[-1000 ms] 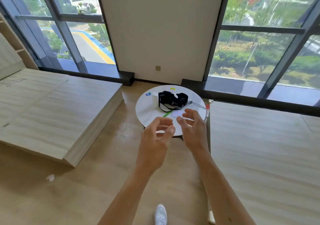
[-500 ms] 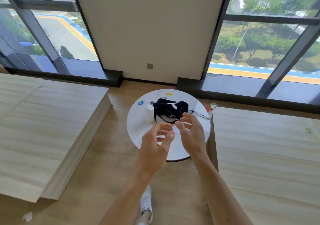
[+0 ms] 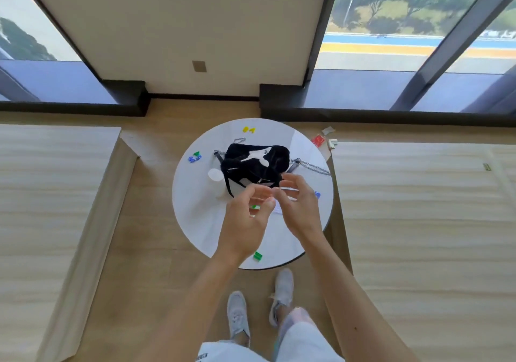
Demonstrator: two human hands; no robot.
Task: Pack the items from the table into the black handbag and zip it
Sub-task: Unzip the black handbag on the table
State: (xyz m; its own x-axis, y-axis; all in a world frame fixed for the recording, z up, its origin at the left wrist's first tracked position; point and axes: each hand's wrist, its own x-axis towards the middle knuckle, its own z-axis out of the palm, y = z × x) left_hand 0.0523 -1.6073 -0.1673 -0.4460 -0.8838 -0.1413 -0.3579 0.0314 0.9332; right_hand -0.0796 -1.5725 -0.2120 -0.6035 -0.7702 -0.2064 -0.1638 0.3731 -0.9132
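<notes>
A black handbag (image 3: 255,163) with a white patch and a silver chain strap (image 3: 314,166) lies on the round white table (image 3: 195,216). A white cylinder container (image 3: 215,179) stands at its left. Small coloured bits lie around: yellow (image 3: 248,130), blue and green (image 3: 195,157), green (image 3: 257,256). My left hand (image 3: 245,222) and my right hand (image 3: 300,208) hover above the table's near half, fingers loosely curved, holding nothing. Between them show a green item (image 3: 254,207) and a white paper (image 3: 277,208), partly hidden.
Low wooden platforms flank the table on the left (image 3: 55,208) and right (image 3: 418,222). A red packet (image 3: 317,140) lies on the floor by the right platform's corner. Windows and a wall stand behind. My feet in white shoes (image 3: 237,317) are right before the table.
The view has come closer and tilted down over the table. Both hands stay raised and empty, now above the table's near half just short of the handbag.
</notes>
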